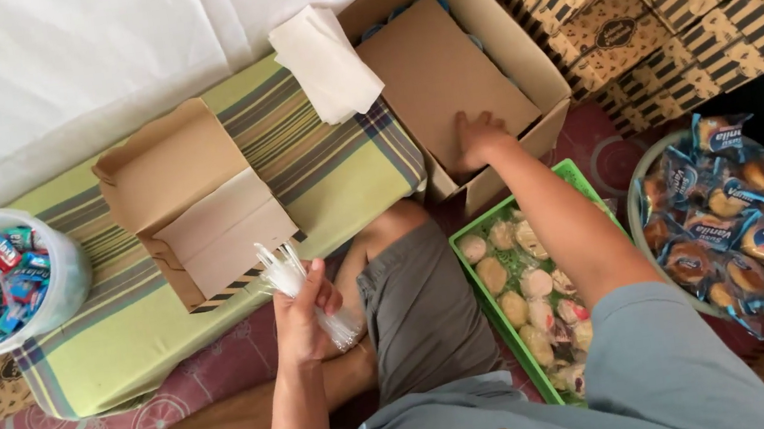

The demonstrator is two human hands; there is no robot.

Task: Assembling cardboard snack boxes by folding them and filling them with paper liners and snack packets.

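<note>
Head view: the left hand (301,309) is clamped around a bunch of clear plastic spoons (290,274), thin, glossy and see-through, fanning upward above the person's knee and just in front of a small open cardboard box (194,205) lying on a striped green cushion (317,169). The right hand (478,138) reaches forward with fingers spread flat on the brown cardboard sheet inside a large open carton (478,44), gripping nothing. A green tray (472,286) of round pastries sits under that forearm.
</note>
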